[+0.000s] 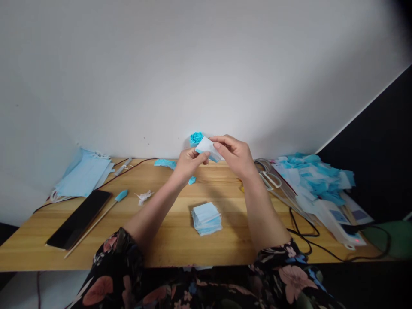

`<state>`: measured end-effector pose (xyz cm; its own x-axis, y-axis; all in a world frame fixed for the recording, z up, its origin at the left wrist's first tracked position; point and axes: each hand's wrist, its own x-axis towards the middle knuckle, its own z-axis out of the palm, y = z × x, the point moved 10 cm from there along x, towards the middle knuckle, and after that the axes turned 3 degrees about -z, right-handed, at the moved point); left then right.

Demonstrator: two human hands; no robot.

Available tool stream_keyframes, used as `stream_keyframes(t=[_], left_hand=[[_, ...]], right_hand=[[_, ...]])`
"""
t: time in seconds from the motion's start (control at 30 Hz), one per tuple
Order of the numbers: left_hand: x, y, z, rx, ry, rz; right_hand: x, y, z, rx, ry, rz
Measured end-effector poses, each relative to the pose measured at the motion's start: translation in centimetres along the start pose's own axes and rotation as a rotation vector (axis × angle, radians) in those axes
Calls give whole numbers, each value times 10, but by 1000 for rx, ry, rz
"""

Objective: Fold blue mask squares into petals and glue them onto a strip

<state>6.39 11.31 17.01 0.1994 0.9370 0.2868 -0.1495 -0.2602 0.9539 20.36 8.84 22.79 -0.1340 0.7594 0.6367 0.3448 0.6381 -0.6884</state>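
Both my hands are raised over the back of the table, holding one small white and blue piece of folded sheet (pixel 206 146) between them. My left hand (pixel 189 163) pinches its lower left part, thumb on top. My right hand (pixel 234 153) grips its right side with thumb and fingers. Just behind the piece, a blue rosette (pixel 196 137) is partly covered by it. Nearer to me, a stack of similar pale blue pieces (pixel 207 218) lies on the wooden table (pixel 174 253). A small blue scrap (pixel 192 180) rests by my left wrist.
Blue masks (pixel 80 174), a black phone (pixel 79 219), a stick with a blue tip (pixel 96 223) and white strings (pixel 144 197) lie left. At right are scissors (pixel 272 180), a heap of blue scraps (pixel 318 174), a power strip (pixel 341 234) and cables.
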Motion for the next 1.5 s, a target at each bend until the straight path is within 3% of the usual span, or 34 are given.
stream_keyframes(t=[0.17,0.3,0.7,1.0,1.33,1.5], left_hand=[[-1,-2,9,84,-58,-16],[-2,1,11,88,-77,-6],[6,11,-24,0,113,97],[5,11,-27,-33,138,98],[4,10,-27,-54,144,98],[3,10,-26,-65,132,104]], right_hand=[[0,6,2,18,8,58],[0,-3,-6,-21,88,-9],[0,9,-26,54,156,26],[0,18,-35,8,239,97],[-1,13,-31,104,187,85],[2,11,-11,88,53,86]])
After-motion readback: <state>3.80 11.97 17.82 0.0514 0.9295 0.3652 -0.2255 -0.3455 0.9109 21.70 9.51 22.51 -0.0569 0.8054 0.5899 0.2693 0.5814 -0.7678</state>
